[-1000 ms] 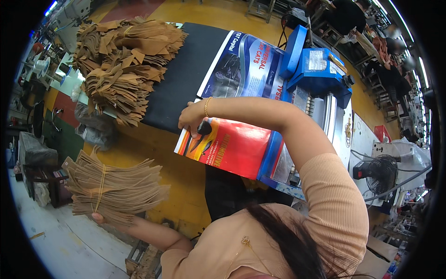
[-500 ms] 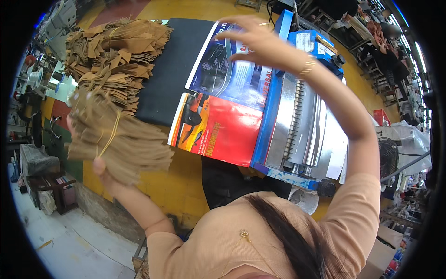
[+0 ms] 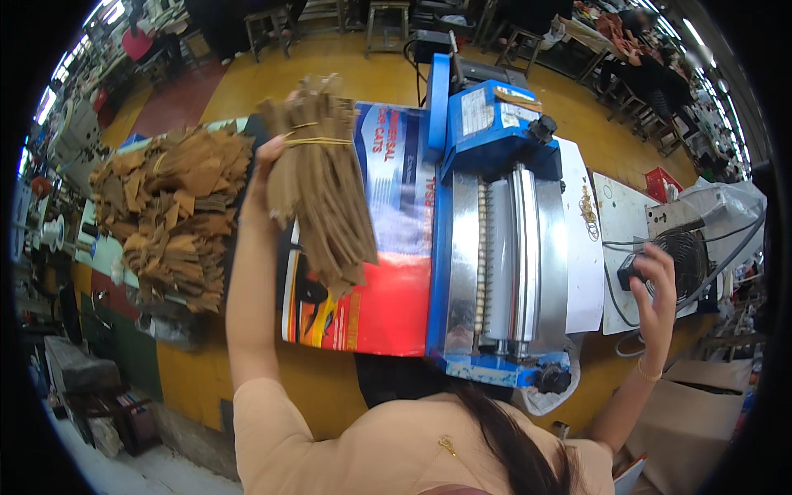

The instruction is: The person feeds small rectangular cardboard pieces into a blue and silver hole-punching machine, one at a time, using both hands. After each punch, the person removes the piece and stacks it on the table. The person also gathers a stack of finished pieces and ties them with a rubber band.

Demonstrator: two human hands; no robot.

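Note:
My left hand grips a bundle of brown leather-like strips, bound by yellow rubber bands. The bundle hangs over a printed sheet in red and blue with car pictures. At the right, my right hand has its fingers curled round a small black box beside a dark round fan; the box's exact kind is unclear. Between my hands stands a blue machine with long shiny metal rollers.
Piled brown bundles lie at the left. Right of the machine are a white sheet, loose yellow rubber bands and cables. A red basket and clear plastic bag sit farther right. People and stools are at the back.
My left hand has carried the bundle right and forward, over the printed sheet. My right hand has swung from above that sheet to the black box at the far right. The view has turned.

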